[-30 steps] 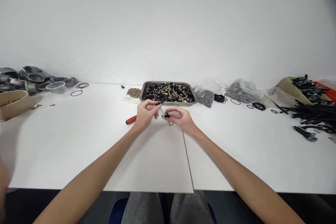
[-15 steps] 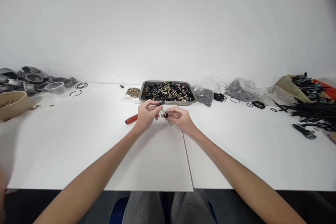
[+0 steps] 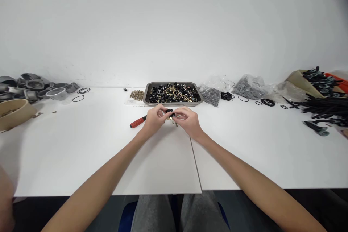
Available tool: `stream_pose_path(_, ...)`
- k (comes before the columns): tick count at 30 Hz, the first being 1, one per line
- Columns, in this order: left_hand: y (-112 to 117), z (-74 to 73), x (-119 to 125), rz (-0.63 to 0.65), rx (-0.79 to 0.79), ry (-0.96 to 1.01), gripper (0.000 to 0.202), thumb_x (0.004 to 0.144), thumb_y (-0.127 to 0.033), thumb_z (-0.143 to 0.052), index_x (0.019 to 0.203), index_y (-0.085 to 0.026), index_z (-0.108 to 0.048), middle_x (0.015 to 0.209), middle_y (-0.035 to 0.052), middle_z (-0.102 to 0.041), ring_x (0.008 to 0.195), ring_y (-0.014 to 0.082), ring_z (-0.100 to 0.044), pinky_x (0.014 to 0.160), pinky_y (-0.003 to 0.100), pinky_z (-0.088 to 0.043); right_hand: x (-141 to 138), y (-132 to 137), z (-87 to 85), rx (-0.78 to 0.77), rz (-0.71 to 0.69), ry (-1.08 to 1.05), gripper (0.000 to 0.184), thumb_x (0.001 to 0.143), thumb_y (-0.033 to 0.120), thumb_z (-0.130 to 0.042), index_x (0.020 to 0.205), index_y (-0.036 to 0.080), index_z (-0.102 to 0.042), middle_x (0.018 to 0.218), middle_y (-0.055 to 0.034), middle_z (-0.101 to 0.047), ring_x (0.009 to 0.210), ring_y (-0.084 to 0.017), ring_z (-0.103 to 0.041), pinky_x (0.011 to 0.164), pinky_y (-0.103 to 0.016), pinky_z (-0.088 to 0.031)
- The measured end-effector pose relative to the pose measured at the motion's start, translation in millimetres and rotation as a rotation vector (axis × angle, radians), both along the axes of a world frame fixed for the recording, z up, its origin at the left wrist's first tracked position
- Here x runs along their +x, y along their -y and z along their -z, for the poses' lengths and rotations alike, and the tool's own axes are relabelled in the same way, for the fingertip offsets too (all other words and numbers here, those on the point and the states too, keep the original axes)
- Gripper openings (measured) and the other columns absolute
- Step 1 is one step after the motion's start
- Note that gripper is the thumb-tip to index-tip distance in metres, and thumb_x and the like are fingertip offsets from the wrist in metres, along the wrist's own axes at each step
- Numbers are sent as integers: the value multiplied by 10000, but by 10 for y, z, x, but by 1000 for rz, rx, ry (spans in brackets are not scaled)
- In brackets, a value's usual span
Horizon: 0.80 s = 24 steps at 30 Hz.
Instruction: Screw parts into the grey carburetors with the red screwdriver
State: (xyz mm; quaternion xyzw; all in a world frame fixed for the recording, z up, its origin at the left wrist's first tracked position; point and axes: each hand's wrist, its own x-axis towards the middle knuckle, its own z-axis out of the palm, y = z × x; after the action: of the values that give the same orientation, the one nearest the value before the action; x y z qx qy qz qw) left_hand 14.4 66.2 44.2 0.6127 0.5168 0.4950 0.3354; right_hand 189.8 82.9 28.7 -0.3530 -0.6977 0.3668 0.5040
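My left hand (image 3: 154,119) and my right hand (image 3: 188,120) meet above the table, in front of the metal tray. Between their closed fingertips is a small black part with a brass-coloured rod (image 3: 170,115); both hands grip it. The rod's lower end sticks out below the fingers, and much of the rest is hidden. Beside my left hand lies a red-handled tool (image 3: 137,122), its far end behind the hand.
Behind my hands, the tray (image 3: 147,100) holds many black and brass-coloured parts. Small brass pieces (image 3: 137,95) lie left of it, bags of grey parts (image 3: 212,96) right. Grey castings (image 3: 35,84) and a tan bowl (image 3: 24,116) stand left; black tubes (image 3: 323,110) lie right.
My hands have come closer together. The black piece in my left fingers has moved down the rod toward my right fingers, and less of the rod shows between them.
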Motion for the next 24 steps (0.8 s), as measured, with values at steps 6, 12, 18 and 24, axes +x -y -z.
stream_pose_path(6,-14,1,-14,94,-70,93,401,704,-510,-730,828,-178,-542,530,-16,-582,463,107,-547,453,202,-428,-5,28,-22,46,38,19,185,765,283,-745,941,229,-733,973,-66,-635,790,-178,-625,734,-346,-571)
stream_pose_path(12,-36,16,-20,175,-96,153,456,670,-440,-781,969,-168,-571,660,11,-651,545,129,-611,499,237,-508,-9,45,-62,73,76,3,160,769,260,-738,921,211,-729,964,-68,-631,785,-168,-623,732,-324,-562)
stream_pose_path(18,-41,-7,-12,189,-93,326,440,627,-329,-827,916,-124,-565,633,34,-670,571,169,-661,622,294,-561,-19,25,-56,26,53,-44,232,728,232,-740,953,182,-722,998,-72,-649,794,-158,-642,772,-315,-575)
stream_pose_path(24,-78,33,-54,211,-141,422,439,607,-300,-846,906,-119,-581,705,39,-685,607,207,-691,669,348,-582,-8,-34,-18,-82,15,-74,254,704,244,-737,942,159,-709,933,-78,-686,812,-182,-669,726,-313,-580)
